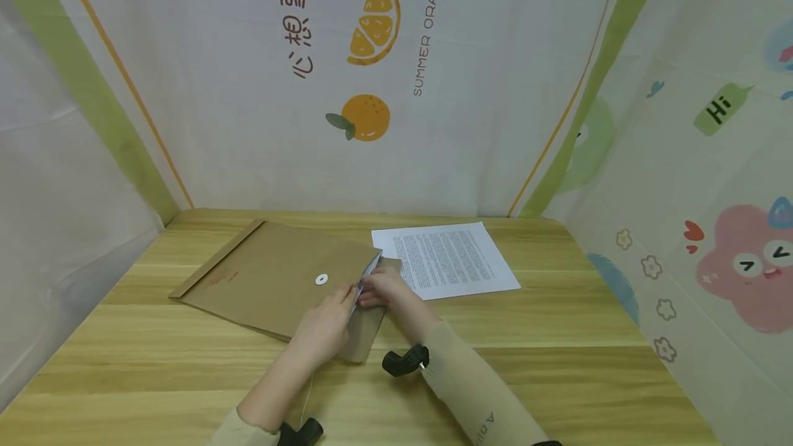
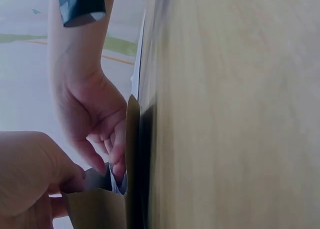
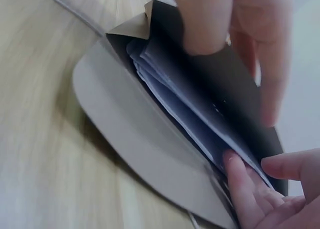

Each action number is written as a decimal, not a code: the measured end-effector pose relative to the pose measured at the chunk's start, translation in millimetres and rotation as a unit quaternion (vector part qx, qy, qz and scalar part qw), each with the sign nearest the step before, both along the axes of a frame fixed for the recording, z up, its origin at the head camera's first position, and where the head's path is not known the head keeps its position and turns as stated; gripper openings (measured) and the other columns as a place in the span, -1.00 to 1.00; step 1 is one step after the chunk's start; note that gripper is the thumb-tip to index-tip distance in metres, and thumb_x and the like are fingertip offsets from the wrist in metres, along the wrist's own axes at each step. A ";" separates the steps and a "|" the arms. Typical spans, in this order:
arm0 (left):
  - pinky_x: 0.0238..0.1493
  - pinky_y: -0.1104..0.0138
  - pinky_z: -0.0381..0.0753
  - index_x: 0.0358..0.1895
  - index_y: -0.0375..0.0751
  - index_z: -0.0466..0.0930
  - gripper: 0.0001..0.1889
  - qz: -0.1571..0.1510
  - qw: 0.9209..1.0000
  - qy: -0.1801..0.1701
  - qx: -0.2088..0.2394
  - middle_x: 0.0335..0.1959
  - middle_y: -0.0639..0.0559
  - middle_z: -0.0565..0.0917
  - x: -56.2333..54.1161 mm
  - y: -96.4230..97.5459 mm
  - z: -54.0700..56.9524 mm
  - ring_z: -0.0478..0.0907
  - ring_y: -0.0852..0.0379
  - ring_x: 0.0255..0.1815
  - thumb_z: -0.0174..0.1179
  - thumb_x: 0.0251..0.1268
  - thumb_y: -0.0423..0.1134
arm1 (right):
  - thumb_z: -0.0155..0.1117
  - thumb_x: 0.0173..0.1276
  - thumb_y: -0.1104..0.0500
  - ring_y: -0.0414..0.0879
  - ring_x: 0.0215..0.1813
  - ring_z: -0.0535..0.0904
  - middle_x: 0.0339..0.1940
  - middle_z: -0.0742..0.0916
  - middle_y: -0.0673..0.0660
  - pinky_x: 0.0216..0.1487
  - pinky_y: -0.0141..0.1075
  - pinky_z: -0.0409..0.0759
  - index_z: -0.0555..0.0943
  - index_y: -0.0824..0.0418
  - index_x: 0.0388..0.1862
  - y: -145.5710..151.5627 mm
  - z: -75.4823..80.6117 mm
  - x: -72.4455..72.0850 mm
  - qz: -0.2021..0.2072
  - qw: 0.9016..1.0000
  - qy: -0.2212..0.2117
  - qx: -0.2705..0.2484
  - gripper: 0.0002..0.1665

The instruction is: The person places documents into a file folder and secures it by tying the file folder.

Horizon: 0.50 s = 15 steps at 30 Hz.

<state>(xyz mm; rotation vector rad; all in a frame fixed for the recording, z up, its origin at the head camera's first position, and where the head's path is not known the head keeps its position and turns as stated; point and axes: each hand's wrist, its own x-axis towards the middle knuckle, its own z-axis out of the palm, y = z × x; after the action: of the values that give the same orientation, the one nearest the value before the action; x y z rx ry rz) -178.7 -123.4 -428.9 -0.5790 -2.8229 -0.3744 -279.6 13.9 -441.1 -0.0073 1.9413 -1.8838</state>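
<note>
A brown paper document envelope (image 1: 266,274) lies on the table, its mouth facing right and its rounded flap (image 3: 135,124) folded open flat. My left hand (image 1: 322,329) grips the upper side of the mouth and lifts it, fingers on top and thumb at the rim. Inside, folded white papers (image 3: 175,101) show through the gap. My right hand (image 1: 384,288) reaches into the mouth and pinches the papers' edge between thumb and fingers (image 3: 240,176). A white round button (image 1: 321,279) sits on the envelope's upper face.
Behind my right hand, a printed sheet (image 1: 446,260) lies on the wooden table (image 1: 557,363). A thin string (image 1: 306,401) trails from the envelope toward the near edge. Printed cloth curtains (image 1: 464,157) stand at the table's back and sides.
</note>
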 end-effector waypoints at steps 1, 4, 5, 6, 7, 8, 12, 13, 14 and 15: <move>-0.03 -0.06 0.57 0.24 -0.48 0.41 -0.44 -0.001 1.000 -0.004 -0.002 0.25 -0.34 0.42 0.2 0.3 0.0 0.43 -0.25 0.19 0.17 0.05 -0.55 | 0.07 0.32 0.41 0.10 -0.36 0.71 -0.34 0.71 0.40 -0.24 -0.17 0.69 0.48 0.61 -0.01 2.2 -0.3 0.2 0.003 1.000 0.000 -0.002 -0.68; -0.01 -0.09 0.55 0.24 -0.46 0.41 -0.44 -0.003 1.000 -0.011 -0.002 0.25 -0.34 0.41 0.1 0.6 -1.3 0.43 -0.27 0.19 0.16 0.05 -0.55 | 0.05 0.31 0.44 0.17 -0.25 0.71 -0.27 0.70 0.45 -0.24 -0.14 0.69 0.47 0.61 0.01 8.4 -5.2 -1.9 0.005 1.000 0.001 -0.017 -0.67; -0.01 -0.10 0.54 0.25 -0.46 0.42 -0.43 -0.003 1.000 -0.014 -0.002 0.26 -0.34 0.41 0.2 0.7 -1.6 0.42 -0.27 0.19 0.15 0.05 -0.55 | 0.04 0.33 0.44 0.19 -0.20 0.70 -0.21 0.69 0.47 -0.21 -0.12 0.69 0.46 0.61 0.05 10.2 -6.3 -2.1 0.000 1.000 0.001 -0.014 -0.66; 0.00 -0.11 0.53 0.25 -0.45 0.41 -0.43 -0.003 1.000 -0.018 0.000 0.26 -0.35 0.40 0.4 0.8 -1.8 0.42 -0.28 0.20 0.15 0.05 -0.55 | 0.04 0.34 0.45 0.20 -0.19 0.69 -0.19 0.68 0.48 -0.21 -0.13 0.69 0.44 0.61 0.08 12.8 -6.6 -1.8 0.000 1.000 0.001 -0.018 -0.64; 0.02 -0.12 0.52 0.26 -0.45 0.41 -0.43 -0.003 1.000 -0.023 0.001 0.27 -0.35 0.39 0.6 0.9 -2.1 0.41 -0.29 0.20 0.15 0.06 -0.54 | 0.03 0.33 0.45 0.20 -0.18 0.69 -0.18 0.68 0.48 -0.22 -0.14 0.69 0.42 0.62 0.11 15.6 -7.0 -1.7 0.000 1.000 0.002 -0.020 -0.61; 0.02 -0.13 0.51 0.26 -0.44 0.41 -0.43 -0.003 1.000 -0.028 0.002 0.27 -0.36 0.39 0.6 1.0 -2.7 0.40 -0.30 0.21 0.15 0.07 -0.54 | 0.03 0.34 0.45 0.19 -0.19 0.70 -0.16 0.67 0.48 -0.23 -0.16 0.69 0.40 0.62 0.14 18.9 -7.0 -1.0 0.001 1.000 0.004 -0.022 -0.59; 0.03 -0.16 0.49 0.25 -0.41 0.43 -0.48 -0.003 0.999 -0.041 0.002 0.28 -0.36 0.38 0.3 2.0 -5.3 0.38 -0.31 0.22 0.13 0.13 -0.50 | 0.02 0.38 0.42 0.09 -0.23 0.71 -0.13 0.68 0.44 -0.22 -0.20 0.69 0.37 0.60 0.20 33.1 -2.7 2.3 0.002 0.999 0.009 -0.031 -0.56; 0.03 -0.16 0.49 0.24 -0.41 0.45 -0.49 -0.004 0.999 -0.042 0.001 0.27 -0.36 0.39 -0.1 2.4 -6.4 0.37 -0.32 0.23 0.13 0.14 -0.50 | 0.01 0.39 0.41 0.06 -0.24 0.71 -0.12 0.68 0.44 -0.21 -0.20 0.68 0.38 0.59 0.20 37.0 -1.2 3.0 0.001 0.999 0.009 -0.035 -0.57; 0.04 -0.17 0.48 0.22 -0.41 0.46 -0.51 -0.007 0.999 -0.043 0.003 0.26 -0.36 0.39 -0.5 2.8 -7.3 0.38 -0.32 0.23 0.12 0.15 -0.49 | 0.00 0.41 0.41 0.04 -0.25 0.71 -0.12 0.68 0.44 -0.20 -0.20 0.68 0.37 0.59 0.21 41.2 0.6 4.1 0.000 0.999 0.013 -0.039 -0.57; 0.04 -0.16 0.48 0.20 -0.40 0.48 -0.53 -0.009 0.999 -0.042 0.005 0.25 -0.36 0.40 -0.9 3.5 -8.0 0.38 -0.32 0.22 0.11 0.15 -0.48 | -0.02 0.41 0.41 0.03 -0.25 0.71 -0.11 0.67 0.45 -0.19 -0.19 0.68 0.38 0.59 0.20 45.4 2.0 4.6 -0.003 0.999 0.015 -0.046 -0.58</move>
<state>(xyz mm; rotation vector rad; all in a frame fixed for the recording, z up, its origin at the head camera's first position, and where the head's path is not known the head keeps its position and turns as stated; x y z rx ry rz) -179.7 -119.9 -436.9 -0.6016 -2.8950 -0.4258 -275.0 59.3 -439.1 -0.0574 1.8739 -1.9853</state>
